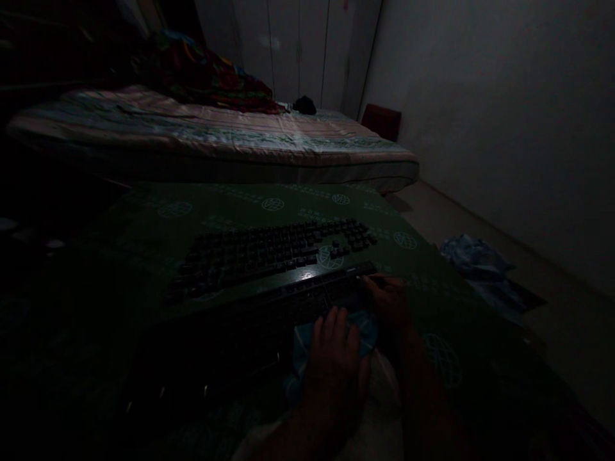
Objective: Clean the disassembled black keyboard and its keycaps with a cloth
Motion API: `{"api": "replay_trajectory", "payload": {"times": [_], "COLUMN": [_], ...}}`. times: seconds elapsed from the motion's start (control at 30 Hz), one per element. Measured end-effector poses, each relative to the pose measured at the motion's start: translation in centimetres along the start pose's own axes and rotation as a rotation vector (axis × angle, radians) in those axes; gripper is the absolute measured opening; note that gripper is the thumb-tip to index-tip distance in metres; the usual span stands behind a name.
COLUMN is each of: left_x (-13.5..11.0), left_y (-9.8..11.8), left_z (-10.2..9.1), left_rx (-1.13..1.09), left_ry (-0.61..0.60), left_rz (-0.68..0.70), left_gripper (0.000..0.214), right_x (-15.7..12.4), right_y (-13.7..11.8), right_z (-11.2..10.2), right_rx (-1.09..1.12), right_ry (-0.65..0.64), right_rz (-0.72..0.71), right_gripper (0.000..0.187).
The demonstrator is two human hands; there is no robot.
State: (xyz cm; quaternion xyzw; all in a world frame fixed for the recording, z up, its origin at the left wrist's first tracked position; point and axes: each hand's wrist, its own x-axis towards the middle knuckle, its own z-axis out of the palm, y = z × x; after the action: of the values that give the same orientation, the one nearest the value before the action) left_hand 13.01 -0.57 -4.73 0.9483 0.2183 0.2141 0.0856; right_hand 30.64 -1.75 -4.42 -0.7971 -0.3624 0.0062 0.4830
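Observation:
A black keyboard [225,336] lies slantwise on the green table [423,288]; its surface is mostly lost in the dark. Behind it, loose black keycaps [259,251] are laid out in rows in a keyboard's pattern. My left hand [336,346] presses a blue cloth [302,342] at the keyboard's right end, fingers bent over the fabric. My right hand [387,296] is at the top right corner of the keyboard, its fingers closed together. A small pale tip shows at those fingertips, but I cannot make out what it is.
A bed with a striped sheet [307,144] stands beyond the table, with a patterned blanket [211,80] heaped on it. Crumpled cloth [475,259] lies to the right, past the table's edge. A wall [504,128] runs along the right side. The room is very dim.

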Motion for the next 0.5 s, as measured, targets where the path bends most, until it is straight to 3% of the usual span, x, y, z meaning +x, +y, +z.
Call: {"api": "replay_trajectory", "payload": {"times": [0.2, 0.5], "left_x": [0.1, 0.2], "left_y": [0.2, 0.1], "left_z": [-0.1, -0.2], "left_rx": [-0.004, -0.012], "left_ry": [0.050, 0.045], "left_rz": [-0.018, -0.010], "left_gripper": [0.030, 0.032], "right_x": [0.3, 0.1], "right_y": [0.0, 0.3], "right_z": [-1.3, -0.1], "right_rx": [0.067, -0.041], "right_ry": [0.136, -0.023], "right_rz": [0.163, -0.012], "right_gripper": [0.032, 0.028]}}
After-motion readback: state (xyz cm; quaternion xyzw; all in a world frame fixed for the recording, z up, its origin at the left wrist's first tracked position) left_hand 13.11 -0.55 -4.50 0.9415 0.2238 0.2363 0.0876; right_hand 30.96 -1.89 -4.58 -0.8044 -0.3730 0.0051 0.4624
